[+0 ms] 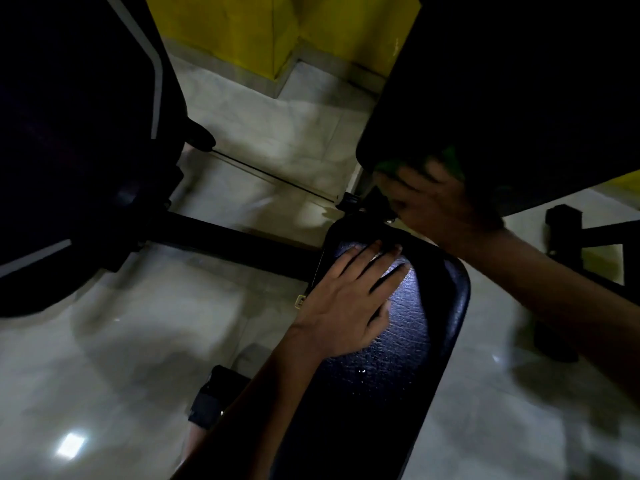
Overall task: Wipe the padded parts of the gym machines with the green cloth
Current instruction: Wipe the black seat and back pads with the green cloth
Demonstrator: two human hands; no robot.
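Note:
A black padded seat [408, 341] runs from the bottom centre up to the middle. My left hand [349, 299] lies flat on its upper left part, fingers straight. Above it a black padded backrest [502, 98] rises to the upper right. My right hand [440, 202] presses the green cloth [450, 157] against the lower edge of the backrest. Only small green patches of the cloth show around the fingers, and the hand is blurred.
A large dark machine part [69, 133] with a grey edge fills the upper left. A black floor bar [225, 240] runs from it to the seat. The floor [138, 358] is pale glossy tile. A yellow wall [242, 29] stands behind. Another black frame piece [568, 230] sits at right.

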